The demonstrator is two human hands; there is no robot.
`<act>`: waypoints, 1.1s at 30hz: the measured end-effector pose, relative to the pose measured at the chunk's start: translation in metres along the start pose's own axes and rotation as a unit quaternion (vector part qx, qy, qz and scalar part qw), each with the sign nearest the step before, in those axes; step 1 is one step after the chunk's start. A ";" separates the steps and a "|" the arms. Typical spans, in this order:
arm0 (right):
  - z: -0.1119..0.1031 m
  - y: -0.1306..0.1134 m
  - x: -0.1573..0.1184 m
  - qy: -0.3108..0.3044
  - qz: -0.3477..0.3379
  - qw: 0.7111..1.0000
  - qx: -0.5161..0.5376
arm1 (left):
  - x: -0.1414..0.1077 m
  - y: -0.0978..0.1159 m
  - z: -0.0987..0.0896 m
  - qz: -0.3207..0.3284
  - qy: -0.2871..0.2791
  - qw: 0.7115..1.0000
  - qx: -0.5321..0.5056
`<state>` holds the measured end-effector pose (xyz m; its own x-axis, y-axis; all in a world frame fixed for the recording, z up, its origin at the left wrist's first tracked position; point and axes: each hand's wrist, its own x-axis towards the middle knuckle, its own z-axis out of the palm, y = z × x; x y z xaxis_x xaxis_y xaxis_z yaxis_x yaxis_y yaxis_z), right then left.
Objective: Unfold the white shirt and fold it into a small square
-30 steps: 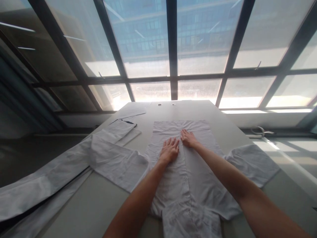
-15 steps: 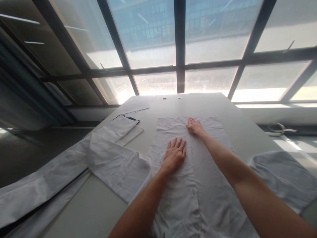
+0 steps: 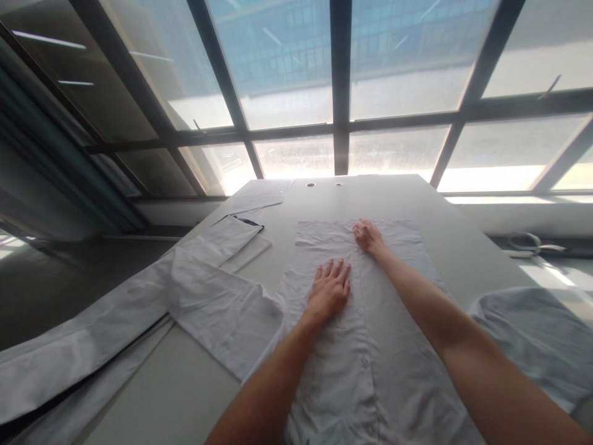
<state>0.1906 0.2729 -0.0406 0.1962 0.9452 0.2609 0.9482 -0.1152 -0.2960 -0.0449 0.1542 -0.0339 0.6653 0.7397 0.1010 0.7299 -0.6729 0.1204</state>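
A white button-front shirt lies spread before me, its button strip running lengthwise and its hem at the far end. One short sleeve reaches left, and the other sleeve lies to the right beyond my forearm. My left hand rests flat on the shirt, left of the button strip, fingers spread. Farther off, my right hand is at the strip near the hem, with its fingers curled in and closed on the cloth. Its fingertips are partly hidden.
The shirt is on a white table with two round holes near its far edge. Folded white-grey trousers with a dark edge lie along the left. Beyond the table are large framed windows. A coiled cable is on the right.
My right hand's fingers have curled in from lying flatter on the cloth near the hem. My left hand stays flat in place. The view has shifted slightly.
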 end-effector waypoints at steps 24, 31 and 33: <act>0.006 0.004 0.001 -0.004 -0.035 0.999 -0.024 | 0.000 0.000 0.002 -0.007 0.010 0.999 -0.029; 0.009 0.006 0.007 -0.008 -0.018 1.000 -0.012 | 0.000 0.000 0.002 -0.009 0.011 0.999 -0.036; 0.008 0.006 0.015 0.005 0.000 1.000 0.011 | 0.000 0.000 0.002 -0.007 0.014 0.999 -0.037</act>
<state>0.1973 0.2885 -0.0455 0.1981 0.9420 0.2711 0.9427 -0.1073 -0.3161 -0.0444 0.1547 -0.0362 0.6490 0.7502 0.1265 0.7253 -0.6602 0.1951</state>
